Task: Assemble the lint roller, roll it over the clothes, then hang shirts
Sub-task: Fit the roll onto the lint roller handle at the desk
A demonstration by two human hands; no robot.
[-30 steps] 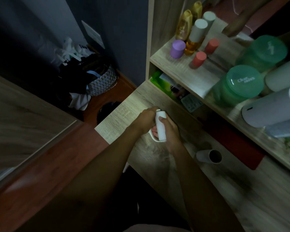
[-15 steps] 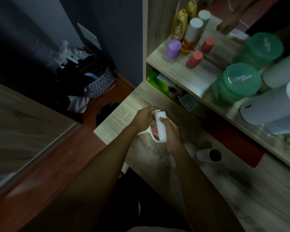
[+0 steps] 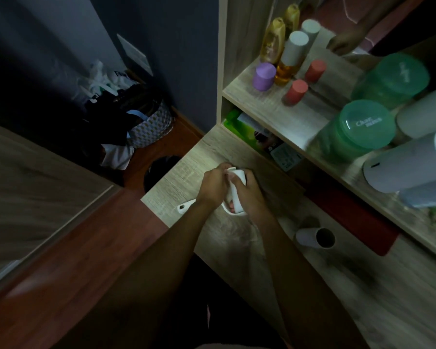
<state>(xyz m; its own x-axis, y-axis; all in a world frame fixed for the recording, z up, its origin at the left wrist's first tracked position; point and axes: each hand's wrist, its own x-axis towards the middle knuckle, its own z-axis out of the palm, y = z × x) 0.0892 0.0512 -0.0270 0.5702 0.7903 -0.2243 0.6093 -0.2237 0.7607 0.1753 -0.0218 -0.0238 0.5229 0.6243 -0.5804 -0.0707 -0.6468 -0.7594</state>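
Hands [image 3: 213,183] now meet over the roller [image 3: 235,190] on the desk [image 3: 186,167]; your left has moved up from the handle [image 3: 185,206], and both grip the roll: seating is nearly done.

White lint roller [image 3: 237,195], green jars [image 3: 360,129], purple cap [image 3: 263,76], seemingly honeycomb-patterned basket [image 3: 154,124].

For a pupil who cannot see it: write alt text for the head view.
Both hands, left and right, grip a white lint roller above a wooden desk. A spare roll lies to the right, under a shelf of bottles.
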